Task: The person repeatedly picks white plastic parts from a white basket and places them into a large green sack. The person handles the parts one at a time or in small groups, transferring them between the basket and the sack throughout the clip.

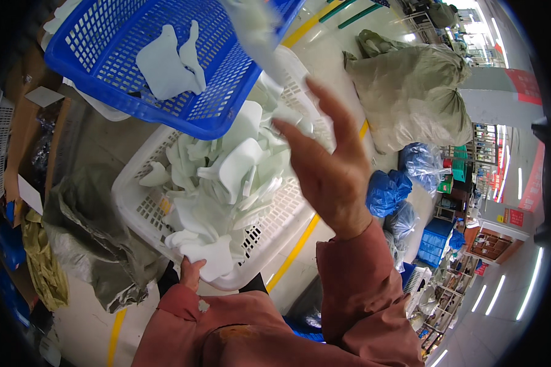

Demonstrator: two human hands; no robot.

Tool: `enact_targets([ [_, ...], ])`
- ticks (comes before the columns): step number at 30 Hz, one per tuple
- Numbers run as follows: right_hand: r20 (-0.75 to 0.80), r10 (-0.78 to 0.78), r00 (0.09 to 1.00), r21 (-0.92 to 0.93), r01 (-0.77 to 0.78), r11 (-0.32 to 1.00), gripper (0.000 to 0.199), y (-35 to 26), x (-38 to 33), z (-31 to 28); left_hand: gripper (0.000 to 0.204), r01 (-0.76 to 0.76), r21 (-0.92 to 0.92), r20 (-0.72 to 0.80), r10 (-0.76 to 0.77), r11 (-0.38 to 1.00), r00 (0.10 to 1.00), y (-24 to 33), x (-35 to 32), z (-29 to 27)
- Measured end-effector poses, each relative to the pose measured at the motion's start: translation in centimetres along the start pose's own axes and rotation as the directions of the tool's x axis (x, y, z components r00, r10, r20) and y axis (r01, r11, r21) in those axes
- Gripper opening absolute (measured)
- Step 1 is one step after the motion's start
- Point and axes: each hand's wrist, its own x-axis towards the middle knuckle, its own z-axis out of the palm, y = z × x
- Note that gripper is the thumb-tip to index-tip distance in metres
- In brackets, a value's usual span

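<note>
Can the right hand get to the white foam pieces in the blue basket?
Probably yes. The right hand is raised with its fingers spread, nothing in its grip, right beside the blue basket. The basket is tilted with its open side toward the person, and nothing covers the white foam pieces inside.

Floor: pale, glossy, crossed by a yellow painted line. Directly on it: large tied grey-green sacks at far right; blue plastic bags near them; a blue crate further right; crumpled grey sacking at left.
</note>
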Motion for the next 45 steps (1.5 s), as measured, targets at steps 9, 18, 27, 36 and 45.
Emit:
enact_targets([
  [9, 0.516, 0.798, 0.311, 0.031, -0.938, 0.345, 0.034, 9.5, -25.9, 10.8, 0.051, 0.075, 0.017, -0.070, -0.074, 0.997, 0.995, -0.5, 0.5, -0.2],
  [18, 0.255, 0.720, 0.645, -0.152, -0.709, 0.689, 0.046, 13.2, -30.0, 17.2, 0.051, 0.105, 0.049, -0.077, -0.101, 0.993, 0.992, -1.9, 1.1, -0.3],
  [27, 0.545, 0.530, 0.650, -0.150, -0.547, 0.824, 0.038, 12.1, -29.8, 17.5, 0.056, 0.081, -0.033, -0.078, -0.084, 0.996, 0.993, 1.1, -1.8, 1.6],
  [36, 0.470, 0.462, 0.752, -0.169, -0.437, 0.883, 0.028, 6.6, -30.4, 13.8, 0.054, 0.121, -0.141, -0.028, -0.126, 0.983, 0.992, 3.1, -3.9, -0.8],
  [45, 0.711, 0.576, 0.402, 0.175, -0.896, 0.409, 0.030, -2.9, -28.5, 15.9, 0.043, 0.020, 0.135, -0.084, -0.009, 0.991, 0.996, 3.0, -6.3, -3.2],
])
